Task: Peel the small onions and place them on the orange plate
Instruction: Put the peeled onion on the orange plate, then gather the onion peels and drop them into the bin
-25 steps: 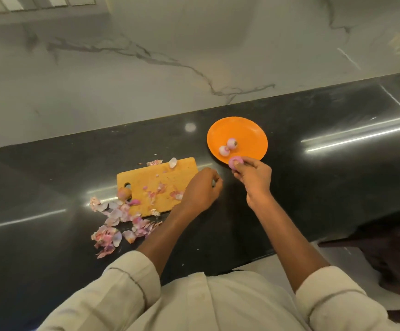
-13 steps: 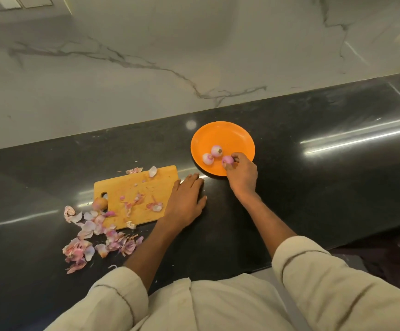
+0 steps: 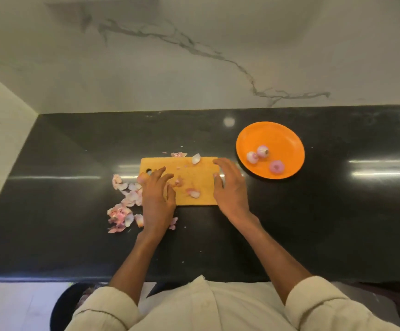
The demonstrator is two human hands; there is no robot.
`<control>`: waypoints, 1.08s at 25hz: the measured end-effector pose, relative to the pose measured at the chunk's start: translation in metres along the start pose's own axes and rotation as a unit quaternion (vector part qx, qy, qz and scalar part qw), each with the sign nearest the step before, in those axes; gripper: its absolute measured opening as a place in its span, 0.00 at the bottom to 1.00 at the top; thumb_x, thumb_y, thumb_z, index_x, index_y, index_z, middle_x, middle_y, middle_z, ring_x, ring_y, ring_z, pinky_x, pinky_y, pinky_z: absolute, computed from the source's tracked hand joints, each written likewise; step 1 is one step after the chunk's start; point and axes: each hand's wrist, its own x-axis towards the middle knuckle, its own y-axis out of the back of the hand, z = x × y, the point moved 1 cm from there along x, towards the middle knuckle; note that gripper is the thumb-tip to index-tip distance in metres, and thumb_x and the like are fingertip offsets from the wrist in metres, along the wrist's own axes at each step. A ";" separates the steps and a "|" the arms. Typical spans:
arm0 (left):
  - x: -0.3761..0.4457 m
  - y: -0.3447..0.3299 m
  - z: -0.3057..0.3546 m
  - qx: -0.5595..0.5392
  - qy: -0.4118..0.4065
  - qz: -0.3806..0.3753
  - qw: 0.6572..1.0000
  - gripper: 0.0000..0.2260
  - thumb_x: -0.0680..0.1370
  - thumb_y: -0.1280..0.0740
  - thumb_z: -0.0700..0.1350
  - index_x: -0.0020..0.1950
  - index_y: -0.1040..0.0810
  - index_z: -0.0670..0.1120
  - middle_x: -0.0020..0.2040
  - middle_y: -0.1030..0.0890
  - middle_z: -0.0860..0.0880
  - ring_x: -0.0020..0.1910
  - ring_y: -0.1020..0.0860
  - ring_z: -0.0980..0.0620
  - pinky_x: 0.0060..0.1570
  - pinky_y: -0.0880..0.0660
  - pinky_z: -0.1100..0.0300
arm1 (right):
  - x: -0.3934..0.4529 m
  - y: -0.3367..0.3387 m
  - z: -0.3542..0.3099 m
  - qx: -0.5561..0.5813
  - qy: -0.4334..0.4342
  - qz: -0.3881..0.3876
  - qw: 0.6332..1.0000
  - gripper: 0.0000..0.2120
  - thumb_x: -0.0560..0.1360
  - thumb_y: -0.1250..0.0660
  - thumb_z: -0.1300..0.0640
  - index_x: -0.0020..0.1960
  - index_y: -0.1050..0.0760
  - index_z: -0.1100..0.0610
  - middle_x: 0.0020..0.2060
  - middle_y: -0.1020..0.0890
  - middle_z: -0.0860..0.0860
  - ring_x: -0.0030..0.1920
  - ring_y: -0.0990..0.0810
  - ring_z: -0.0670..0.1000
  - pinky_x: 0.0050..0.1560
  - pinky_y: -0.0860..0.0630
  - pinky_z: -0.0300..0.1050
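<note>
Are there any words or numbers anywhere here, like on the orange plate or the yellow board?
None: no words, numbers or signs can be read anywhere.
Orange plate: plain, no print, just three peeled onions on it.
Cutting board: plain wood colour, no brand or mark showing.
Black counter: only light reflections.
Marble wall: only grey veins, not writing.
Cream sleeves: no label in view.
</note>
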 end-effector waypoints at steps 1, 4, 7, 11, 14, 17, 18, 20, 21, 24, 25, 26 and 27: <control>0.000 0.009 -0.012 0.032 0.005 0.005 0.999 0.13 0.83 0.32 0.38 0.68 0.18 0.45 0.78 0.25 0.45 0.80 0.32 0.43 0.78 0.33 0.40 | 0.002 -0.014 -0.007 -0.011 -0.005 -0.050 0.999 0.19 0.82 0.35 0.62 0.73 0.26 0.54 0.72 0.24 0.51 0.72 0.27 0.53 0.72 0.27 0.52; 0.001 0.036 -0.037 0.106 0.014 -0.004 0.994 0.16 0.83 0.32 0.42 0.71 0.22 0.49 0.78 0.26 0.47 0.80 0.32 0.40 0.76 0.33 0.37 | 0.011 -0.044 -0.021 -0.051 -0.028 -0.126 0.990 0.25 0.84 0.35 0.58 0.80 0.34 0.54 0.81 0.34 0.52 0.81 0.37 0.54 0.79 0.36 0.52; 0.007 0.055 -0.050 0.121 0.040 -0.045 0.991 0.18 0.83 0.34 0.46 0.73 0.25 0.50 0.76 0.25 0.46 0.77 0.29 0.41 0.75 0.33 0.39 | 0.017 -0.064 -0.027 -0.101 -0.046 -0.137 0.984 0.28 0.85 0.36 0.57 0.82 0.39 0.56 0.83 0.38 0.55 0.83 0.41 0.55 0.81 0.41 0.53; 0.017 0.064 -0.058 0.126 0.046 -0.097 0.986 0.16 0.84 0.33 0.53 0.71 0.25 0.51 0.68 0.20 0.49 0.68 0.22 0.44 0.69 0.30 0.43 | 0.010 -0.088 -0.044 -0.089 -0.036 -0.141 0.985 0.23 0.84 0.36 0.60 0.78 0.32 0.54 0.79 0.31 0.52 0.78 0.32 0.53 0.77 0.34 0.53; 0.025 0.070 -0.062 0.075 0.009 -0.093 0.993 0.18 0.83 0.31 0.47 0.73 0.25 0.49 0.67 0.20 0.49 0.65 0.21 0.46 0.65 0.24 0.45 | 0.009 -0.092 -0.055 -0.032 -0.012 -0.067 0.997 0.16 0.82 0.34 0.64 0.67 0.22 0.52 0.65 0.23 0.49 0.64 0.24 0.48 0.64 0.24 0.46; 0.035 0.070 -0.062 0.072 0.018 -0.125 0.989 0.22 0.84 0.31 0.45 0.78 0.28 0.48 0.75 0.25 0.47 0.72 0.26 0.44 0.70 0.25 0.45 | 0.017 -0.095 -0.054 -0.078 -0.061 -0.065 0.993 0.20 0.82 0.33 0.61 0.73 0.27 0.53 0.72 0.26 0.50 0.72 0.28 0.52 0.72 0.27 0.49; 0.038 0.068 -0.064 0.085 0.017 -0.145 0.986 0.23 0.84 0.31 0.46 0.79 0.28 0.48 0.76 0.26 0.47 0.73 0.27 0.44 0.70 0.26 0.45 | 0.018 -0.099 -0.054 -0.087 -0.075 -0.090 0.989 0.22 0.82 0.33 0.60 0.76 0.29 0.53 0.75 0.28 0.51 0.75 0.30 0.53 0.75 0.31 0.50; 0.040 0.067 -0.066 0.102 0.004 -0.170 0.980 0.19 0.84 0.29 0.48 0.75 0.23 0.47 0.72 0.24 0.46 0.69 0.25 0.44 0.67 0.24 0.47 | 0.011 -0.112 -0.059 -0.084 -0.064 -0.121 0.987 0.21 0.82 0.34 0.62 0.75 0.28 0.55 0.74 0.25 0.52 0.74 0.27 0.54 0.74 0.31 0.48; 0.042 0.069 -0.068 0.095 -0.004 -0.166 0.981 0.16 0.83 0.28 0.48 0.70 0.20 0.46 0.67 0.22 0.46 0.65 0.24 0.44 0.63 0.23 0.48 | 0.006 -0.117 -0.064 -0.082 -0.047 -0.123 0.988 0.20 0.82 0.35 0.64 0.73 0.26 0.56 0.71 0.23 0.52 0.71 0.25 0.53 0.71 0.30 0.45; 0.040 0.082 -0.077 0.024 0.010 -0.141 0.990 0.08 0.82 0.28 0.42 0.59 0.15 0.48 0.56 0.18 0.50 0.55 0.21 0.52 0.53 0.22 0.56 | -0.019 -0.131 -0.080 -0.068 -0.014 -0.153 0.986 0.16 0.83 0.35 0.65 0.69 0.22 0.55 0.65 0.18 0.51 0.65 0.21 0.50 0.66 0.26 0.43; 0.038 0.089 -0.079 0.011 0.019 -0.141 0.990 0.08 0.81 0.29 0.41 0.58 0.14 0.49 0.55 0.18 0.52 0.54 0.21 0.55 0.52 0.22 0.58 | -0.025 -0.132 -0.083 -0.059 -0.009 -0.161 0.985 0.16 0.83 0.35 0.64 0.69 0.21 0.55 0.65 0.18 0.50 0.65 0.21 0.49 0.67 0.25 0.45; 0.037 0.094 -0.083 0.001 0.026 -0.147 0.989 0.08 0.80 0.30 0.41 0.57 0.14 0.50 0.54 0.17 0.53 0.53 0.20 0.57 0.52 0.22 0.58 | -0.028 -0.129 -0.084 -0.053 -0.019 -0.144 0.988 0.17 0.83 0.35 0.64 0.69 0.21 0.54 0.65 0.18 0.50 0.65 0.21 0.49 0.68 0.24 0.47; 0.037 0.099 -0.086 -0.003 0.035 -0.149 0.988 0.08 0.80 0.30 0.42 0.56 0.14 0.50 0.53 0.16 0.53 0.52 0.20 0.57 0.53 0.21 0.56 | -0.028 -0.123 -0.081 -0.051 -0.043 -0.105 0.992 0.17 0.83 0.35 0.64 0.69 0.22 0.54 0.66 0.19 0.50 0.66 0.22 0.49 0.70 0.24 0.49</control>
